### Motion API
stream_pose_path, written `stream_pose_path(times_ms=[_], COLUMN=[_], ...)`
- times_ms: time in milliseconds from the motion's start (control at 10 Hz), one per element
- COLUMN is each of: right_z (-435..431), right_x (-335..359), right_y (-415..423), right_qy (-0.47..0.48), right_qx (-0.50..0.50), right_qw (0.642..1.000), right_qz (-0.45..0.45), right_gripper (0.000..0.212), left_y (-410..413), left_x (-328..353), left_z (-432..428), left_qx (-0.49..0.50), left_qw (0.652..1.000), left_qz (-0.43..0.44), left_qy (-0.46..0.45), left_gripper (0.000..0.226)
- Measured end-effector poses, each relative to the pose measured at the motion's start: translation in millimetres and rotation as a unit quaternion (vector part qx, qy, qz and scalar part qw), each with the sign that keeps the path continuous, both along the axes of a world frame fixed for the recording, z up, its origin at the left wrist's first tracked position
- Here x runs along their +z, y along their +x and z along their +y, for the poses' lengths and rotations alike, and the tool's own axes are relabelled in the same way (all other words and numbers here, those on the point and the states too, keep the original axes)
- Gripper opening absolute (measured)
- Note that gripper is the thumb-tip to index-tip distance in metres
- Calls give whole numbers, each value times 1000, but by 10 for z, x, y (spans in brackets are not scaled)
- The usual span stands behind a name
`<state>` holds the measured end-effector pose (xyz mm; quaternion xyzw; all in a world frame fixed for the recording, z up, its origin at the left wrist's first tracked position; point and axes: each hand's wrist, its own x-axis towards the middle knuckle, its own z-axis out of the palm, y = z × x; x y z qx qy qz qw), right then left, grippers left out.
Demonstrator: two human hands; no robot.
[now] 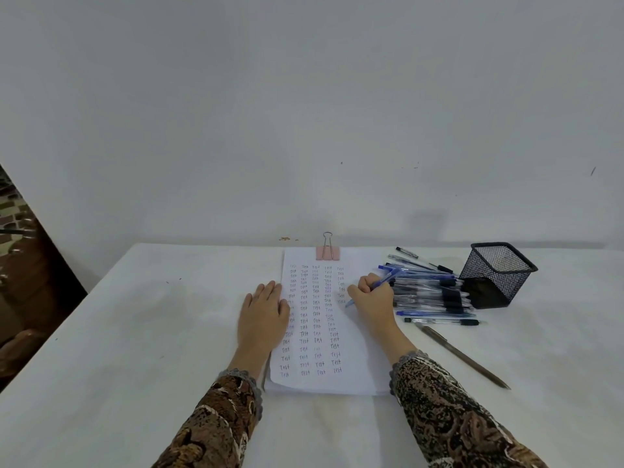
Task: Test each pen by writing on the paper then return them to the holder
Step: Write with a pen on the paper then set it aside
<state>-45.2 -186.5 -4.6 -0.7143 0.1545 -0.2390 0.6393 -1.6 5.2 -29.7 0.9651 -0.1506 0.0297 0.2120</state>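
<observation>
Head view gives us a white surface point(135, 332) pushed against a pale wall, with a sheet of paper point(354, 363) lying at the middle of its far edge, held at the top by a pink binder clip point(328, 253). We see columns of the word "Test" covering most of the sheet. Our left hand point(262, 319) lies flat and spread, palm down, on the paper's left edge, gripping nothing. Our right hand point(371, 298) is curled around a blue pen point(381, 282), whose tip touches the paper, as far as we can tell, at the bottom of the short rightmost column.

Just right of the paper, a heap of pens point(432, 295) lies on the surface, clear barrels with blue or black caps, mostly pointing left to right. Beside the heap, toward the far right corner, stands a black mesh pen holder point(496, 275); we cannot see any pen inside it. Nearer to us, apart from the heap, a single brown pen point(462, 357) lies diagonally. Both our forearms wear brown patterned sleeves point(445, 417) with grey trimmed cuffs.
</observation>
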Motion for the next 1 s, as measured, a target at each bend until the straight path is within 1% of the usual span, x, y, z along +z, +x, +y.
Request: stream_pose_path(times_ms=[100,200,400,600,1000], right_z=[8,-3,4,11,22], right_x=[31,19,-59,-69,-29], right_y=[12,-1,44,37,25], right_qy=[-7,10,-14,-9,-23], right_qx=[22,4,0,-2,-5], right_qw=[1000,1000,1000,1000,999], right_qz=[2,-4,-15,-30,-29], right_gripper=[51,52,51,50,53], left_y=[-7,2,-5,-15,-12], left_x=[6,3,-1,10,9], left_z=[4,3,0,2,-4], left_qx=[-2,-1,-1,0,1], left_qw=[1000,1000,1000,1000,1000], left_qz=[-3,-5,-4,-4,-2], left_qy=[-3,1,-5,1,-2], left_gripper=[48,48,48,48,48])
